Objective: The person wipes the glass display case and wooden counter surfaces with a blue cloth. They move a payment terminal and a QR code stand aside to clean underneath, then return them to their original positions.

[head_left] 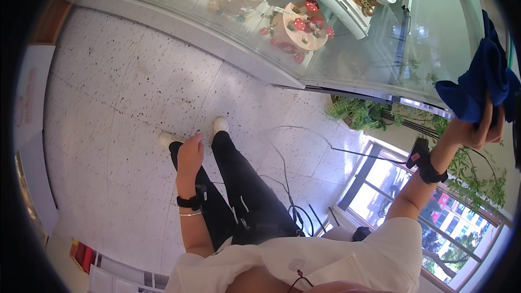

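My right hand [478, 129] is raised at the far right, its fingers closed on a bunched dark blue cloth [480, 78]. The cloth lies by the end glass panel [434, 27] of a display case; whether it touches the glass I cannot tell. A black wrist strap with a small cabled device [420, 154] sits on my right wrist. My left hand [190, 154] hangs low in front of my legs, loosely curled, with nothing seen in it. It wears a black wrist strap [190, 202] and a thin bracelet.
Decorated cakes, one with red mushroom toppers [306, 27], stand inside the glass display case. Green plants [355, 111] grow near its corner. A black cable [285, 168] loops over the speckled floor [125, 108]. A window [374, 184] is at the lower right.
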`<state>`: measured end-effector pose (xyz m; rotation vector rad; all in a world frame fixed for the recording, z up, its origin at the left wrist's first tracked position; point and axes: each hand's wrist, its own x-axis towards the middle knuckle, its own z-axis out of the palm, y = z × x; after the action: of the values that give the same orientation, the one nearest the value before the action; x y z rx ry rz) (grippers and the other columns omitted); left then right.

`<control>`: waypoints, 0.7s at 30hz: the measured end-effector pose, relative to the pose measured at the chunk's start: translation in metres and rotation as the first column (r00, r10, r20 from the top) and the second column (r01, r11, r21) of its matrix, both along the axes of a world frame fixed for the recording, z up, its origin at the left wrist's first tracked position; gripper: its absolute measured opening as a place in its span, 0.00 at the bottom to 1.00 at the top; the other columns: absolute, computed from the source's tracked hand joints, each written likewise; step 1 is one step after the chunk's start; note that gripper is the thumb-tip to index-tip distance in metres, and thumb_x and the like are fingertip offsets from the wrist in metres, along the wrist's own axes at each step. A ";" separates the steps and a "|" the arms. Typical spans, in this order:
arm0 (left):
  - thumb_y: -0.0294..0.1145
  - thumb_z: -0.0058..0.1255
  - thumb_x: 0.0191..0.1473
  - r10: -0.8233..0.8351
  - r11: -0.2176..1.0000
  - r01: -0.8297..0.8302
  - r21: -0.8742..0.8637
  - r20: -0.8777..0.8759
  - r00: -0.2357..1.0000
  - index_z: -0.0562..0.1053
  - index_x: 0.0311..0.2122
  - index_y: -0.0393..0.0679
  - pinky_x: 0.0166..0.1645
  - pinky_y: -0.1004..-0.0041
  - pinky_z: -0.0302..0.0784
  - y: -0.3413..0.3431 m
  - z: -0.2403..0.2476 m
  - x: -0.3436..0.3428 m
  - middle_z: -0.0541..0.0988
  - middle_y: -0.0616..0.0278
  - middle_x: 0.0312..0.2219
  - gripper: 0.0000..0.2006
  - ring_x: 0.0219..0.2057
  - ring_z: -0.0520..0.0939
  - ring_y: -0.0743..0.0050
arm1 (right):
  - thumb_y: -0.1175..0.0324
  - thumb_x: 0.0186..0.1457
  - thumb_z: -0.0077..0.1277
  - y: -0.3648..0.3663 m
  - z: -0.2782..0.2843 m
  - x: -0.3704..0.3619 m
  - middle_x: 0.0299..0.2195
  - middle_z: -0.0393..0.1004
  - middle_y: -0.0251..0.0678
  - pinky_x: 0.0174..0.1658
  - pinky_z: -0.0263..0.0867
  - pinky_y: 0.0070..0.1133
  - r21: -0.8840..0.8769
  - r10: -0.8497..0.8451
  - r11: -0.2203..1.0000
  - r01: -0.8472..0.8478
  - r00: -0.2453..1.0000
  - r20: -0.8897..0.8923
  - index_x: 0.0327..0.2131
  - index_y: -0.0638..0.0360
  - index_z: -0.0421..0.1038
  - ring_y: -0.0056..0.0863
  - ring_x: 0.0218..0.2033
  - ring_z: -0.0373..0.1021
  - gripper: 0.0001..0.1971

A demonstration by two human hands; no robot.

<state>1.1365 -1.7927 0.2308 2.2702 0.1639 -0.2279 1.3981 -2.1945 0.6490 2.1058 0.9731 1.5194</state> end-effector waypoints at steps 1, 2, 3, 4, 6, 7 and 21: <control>0.24 0.47 0.53 0.020 1.000 -0.020 0.007 -0.003 1.000 0.73 0.42 0.41 0.38 0.59 0.74 -0.003 0.003 -0.001 0.78 0.48 0.34 0.10 0.34 0.79 0.46 | 0.62 0.40 0.66 0.004 0.001 0.010 0.40 0.75 0.32 0.46 0.58 0.26 0.077 0.058 0.995 -0.064 0.996 0.073 0.33 0.54 0.81 0.32 0.42 0.63 0.14; 0.24 0.48 0.53 0.030 1.000 -0.030 0.011 -0.003 1.000 0.73 0.41 0.41 0.38 0.59 0.74 -0.004 0.005 0.000 0.78 0.49 0.34 0.10 0.34 0.79 0.46 | 0.62 0.40 0.66 0.004 -0.019 0.015 0.41 0.75 0.31 0.47 0.58 0.27 0.128 0.078 0.988 -0.087 0.994 0.076 0.33 0.53 0.81 0.32 0.43 0.63 0.13; 0.24 0.47 0.53 0.035 0.999 -0.035 0.001 -0.009 0.999 0.73 0.42 0.42 0.38 0.58 0.74 -0.006 0.007 0.000 0.78 0.49 0.34 0.10 0.34 0.79 0.46 | 0.61 0.41 0.66 0.002 -0.045 0.012 0.41 0.74 0.32 0.47 0.57 0.28 0.125 0.042 0.991 -0.049 0.997 0.060 0.32 0.52 0.81 0.33 0.43 0.62 0.12; 0.25 0.47 0.53 0.040 0.999 -0.040 -0.008 -0.016 0.999 0.73 0.42 0.42 0.38 0.58 0.74 -0.005 0.009 -0.002 0.78 0.49 0.34 0.10 0.34 0.79 0.46 | 0.61 0.42 0.65 0.002 -0.070 0.011 0.41 0.74 0.33 0.48 0.56 0.28 0.119 0.009 0.993 -0.015 0.999 0.045 0.31 0.51 0.81 0.35 0.44 0.62 0.11; 0.26 0.46 0.54 0.045 0.999 -0.044 0.009 -0.066 0.997 0.73 0.42 0.43 0.38 0.58 0.74 -0.001 0.010 -0.008 0.78 0.50 0.34 0.10 0.34 0.79 0.46 | 0.63 0.42 0.65 -0.003 -0.126 0.005 0.42 0.73 0.35 0.49 0.55 0.30 0.165 -0.007 0.986 0.014 0.999 -0.041 0.30 0.49 0.81 0.37 0.45 0.62 0.08; 0.26 0.46 0.55 0.035 0.999 -0.033 0.021 -0.104 0.994 0.73 0.42 0.43 0.39 0.58 0.74 0.003 0.011 -0.011 0.79 0.50 0.34 0.10 0.35 0.79 0.46 | 0.66 0.41 0.65 -0.004 -0.151 -0.001 0.42 0.74 0.36 0.49 0.55 0.30 0.204 0.001 0.979 0.021 0.994 -0.110 0.29 0.49 0.80 0.38 0.45 0.63 0.08; 0.29 0.45 0.55 -0.115 0.990 0.126 0.062 -0.147 0.982 0.75 0.42 0.43 0.42 0.59 0.75 -0.008 0.031 0.025 0.79 0.49 0.35 0.11 0.37 0.79 0.47 | 0.74 0.41 0.50 -0.060 -0.366 -0.068 0.36 0.72 0.27 0.44 0.61 0.26 -0.034 -0.182 0.955 0.296 0.488 -0.853 0.32 0.45 0.78 0.29 0.43 0.67 0.13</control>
<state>1.1616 -1.8005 0.2619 2.3370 0.1104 -0.4555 1.3297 -2.2550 0.2825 2.9861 0.7773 0.2955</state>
